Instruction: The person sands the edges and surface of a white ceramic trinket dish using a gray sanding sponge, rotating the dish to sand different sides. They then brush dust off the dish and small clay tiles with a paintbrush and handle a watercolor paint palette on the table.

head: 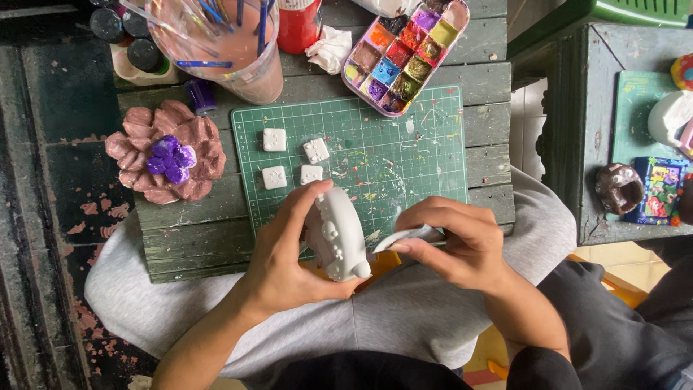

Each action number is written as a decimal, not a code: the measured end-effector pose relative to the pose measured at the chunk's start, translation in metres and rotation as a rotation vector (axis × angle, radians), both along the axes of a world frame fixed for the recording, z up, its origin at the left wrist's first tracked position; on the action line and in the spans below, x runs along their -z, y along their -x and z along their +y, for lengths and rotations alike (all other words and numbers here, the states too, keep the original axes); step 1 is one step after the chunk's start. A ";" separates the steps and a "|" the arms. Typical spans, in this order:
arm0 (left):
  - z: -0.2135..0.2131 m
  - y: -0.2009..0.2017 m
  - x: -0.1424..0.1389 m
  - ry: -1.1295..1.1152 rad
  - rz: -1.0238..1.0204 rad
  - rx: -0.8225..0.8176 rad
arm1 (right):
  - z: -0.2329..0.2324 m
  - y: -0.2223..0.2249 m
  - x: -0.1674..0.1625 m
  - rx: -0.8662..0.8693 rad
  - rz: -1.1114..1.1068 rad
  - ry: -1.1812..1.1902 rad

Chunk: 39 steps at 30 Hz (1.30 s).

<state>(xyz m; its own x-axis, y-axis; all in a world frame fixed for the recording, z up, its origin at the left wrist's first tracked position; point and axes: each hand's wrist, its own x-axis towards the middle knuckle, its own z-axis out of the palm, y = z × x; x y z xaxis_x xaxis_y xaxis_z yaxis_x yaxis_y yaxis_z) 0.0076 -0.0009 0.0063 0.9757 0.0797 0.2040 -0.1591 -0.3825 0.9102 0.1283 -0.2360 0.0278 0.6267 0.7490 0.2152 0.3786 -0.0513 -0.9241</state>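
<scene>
My left hand [289, 253] grips a white unpainted clay figure [337, 235] with small raised bumps, held upright over my lap at the near edge of the wooden table. My right hand [455, 235] pinches a small folded white wipe or paper [404, 238] against the figure's right side. Just beyond the hands lies a green cutting mat [390, 152] carrying several small white square clay tiles [274, 139].
A pink clay flower with a purple centre [166, 154] sits left of the mat. Behind are a paint palette [404, 54], a clear cup of brushes [224, 43], a red bottle [297, 25], crumpled tissue [330, 47]. A dark side table [577, 144] at right holds painted figures.
</scene>
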 end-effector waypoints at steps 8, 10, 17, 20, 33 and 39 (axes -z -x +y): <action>0.001 -0.004 -0.006 -0.049 0.009 -0.017 | 0.005 -0.001 0.001 -0.014 -0.003 0.039; 0.001 -0.005 -0.006 -0.046 0.008 -0.019 | 0.004 -0.003 0.002 -0.030 0.012 0.020; 0.000 -0.004 -0.008 -0.020 0.022 -0.005 | 0.004 -0.004 0.003 -0.016 -0.041 0.027; 0.000 -0.004 -0.007 0.004 0.027 0.007 | 0.006 -0.001 0.006 -0.046 -0.027 -0.008; 0.001 -0.006 -0.005 -0.052 0.023 -0.039 | 0.006 -0.006 0.008 -0.041 -0.209 0.014; 0.000 -0.006 -0.005 -0.025 0.027 -0.017 | 0.008 -0.004 0.009 -0.086 -0.152 -0.052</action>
<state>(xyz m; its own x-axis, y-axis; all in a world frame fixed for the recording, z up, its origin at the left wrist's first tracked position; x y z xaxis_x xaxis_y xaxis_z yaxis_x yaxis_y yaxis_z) 0.0140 -0.0004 0.0111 0.9795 0.0914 0.1795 -0.1277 -0.4073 0.9043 0.1319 -0.2278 0.0183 0.5180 0.7839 0.3423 0.5153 0.0333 -0.8563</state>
